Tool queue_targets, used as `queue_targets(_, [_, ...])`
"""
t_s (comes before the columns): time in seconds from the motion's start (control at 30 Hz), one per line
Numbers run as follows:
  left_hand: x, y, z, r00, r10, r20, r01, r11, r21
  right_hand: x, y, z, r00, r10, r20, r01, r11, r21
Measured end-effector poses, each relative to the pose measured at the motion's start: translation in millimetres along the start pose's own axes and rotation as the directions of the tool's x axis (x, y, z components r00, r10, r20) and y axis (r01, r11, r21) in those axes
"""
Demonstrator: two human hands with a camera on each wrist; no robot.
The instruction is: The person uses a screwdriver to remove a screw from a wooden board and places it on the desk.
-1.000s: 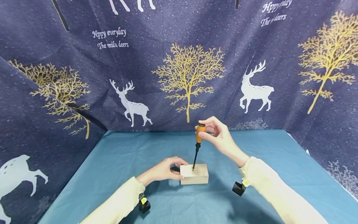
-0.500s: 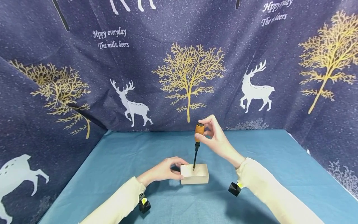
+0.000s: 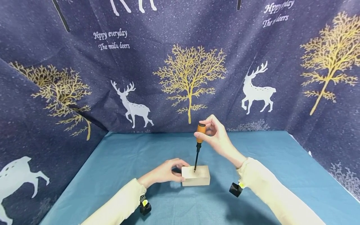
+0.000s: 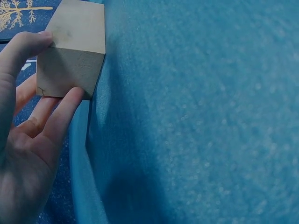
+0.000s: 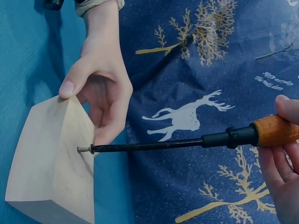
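A pale wooden block (image 3: 201, 179) lies on the blue cloth, and my left hand (image 3: 167, 170) grips its left end between thumb and fingers. In the left wrist view the thumb and fingertips press against the block (image 4: 77, 28). My right hand (image 3: 218, 137) holds a screwdriver (image 3: 201, 132) by its orange handle, thumb in front and a finger at the black cap. The black shaft (image 5: 149, 146) stands nearly upright, its tip on the head of a screw (image 5: 85, 149). That screw is partly sunk in the block's top face, with some thread showing.
A blue cloth (image 3: 118, 162) covers the table. Behind and at the sides hangs a dark blue curtain (image 3: 174, 25) printed with deer and gold trees. Each wrist carries a small black camera (image 3: 235, 189).
My right hand has shifted slightly left and turned on the handle, its thumb now further left across it. The left hand and block hold their place.
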State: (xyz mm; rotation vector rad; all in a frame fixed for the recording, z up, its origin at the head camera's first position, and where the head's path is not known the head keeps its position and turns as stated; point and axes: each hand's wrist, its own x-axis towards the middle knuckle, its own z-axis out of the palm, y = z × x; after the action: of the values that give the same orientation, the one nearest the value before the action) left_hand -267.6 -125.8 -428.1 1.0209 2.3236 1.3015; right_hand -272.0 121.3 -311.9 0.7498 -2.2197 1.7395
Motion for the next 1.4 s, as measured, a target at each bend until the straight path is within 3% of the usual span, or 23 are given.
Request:
queue_targets(0.17, [0.2, -0.5, 1.1, 1.0, -0.002, 0.004, 0.002, 1.0, 0.004, -2.0, 1.2, -1.9, 0.999, -0.038, 0.028, 0.038, 0.999, 0.019])
queue_targets(0.4, [-0.1, -0.7, 0.8, 1.0, -0.001, 0.0, 0.001, 1.0, 0.006, -8.9, 6.7, -2.0, 0.974, -0.185, 0.129, 0.186, 0.983, 0.006])
queue_targets(0.53, [-0.3, -0.7, 1.0, 1.0, -0.008, -0.01, 0.008, 1.0, 0.012, -9.8, 9.9, 1.4, 0.972, -0.211, 0.107, 0.21, 0.977, 0.026])
queue_targets(0.73, [-1.4, -1.8, 2.2, 1.0, -0.001, -0.019, 0.001, 1.0, 0.027, -10.5, 12.9, 4.8, 0.993, -0.092, -0.069, 0.085, 0.991, -0.099])
queue_targets(0.83, [-1.7, -2.3, 2.2, 1.0, 0.003, -0.02, -0.003, 1.0, 0.025, -8.8, 12.1, 4.2, 0.991, -0.03, -0.134, 0.02, 0.997, -0.072])
queue_targets(0.9, [-2.1, -2.6, 1.9, 1.0, 0.002, -0.02, -0.002, 1.0, 0.023, -8.3, 10.5, 3.7, 0.991, -0.01, -0.135, 0.005, 0.999, -0.035])
queue_targets(1.23, [-2.0, -0.2, 0.9, 0.999, -0.033, 0.0, 0.033, 0.999, 0.006, -12.5, 0.1, 2.4, 0.996, -0.071, -0.056, 0.073, 0.997, 0.024])
queue_targets(1.4, [-1.6, 0.2, 0.4, 1.0, -0.027, 0.002, 0.027, 1.0, 0.002, -13.7, -1.3, -1.6, 0.99, -0.124, 0.072, 0.118, 0.989, 0.086])
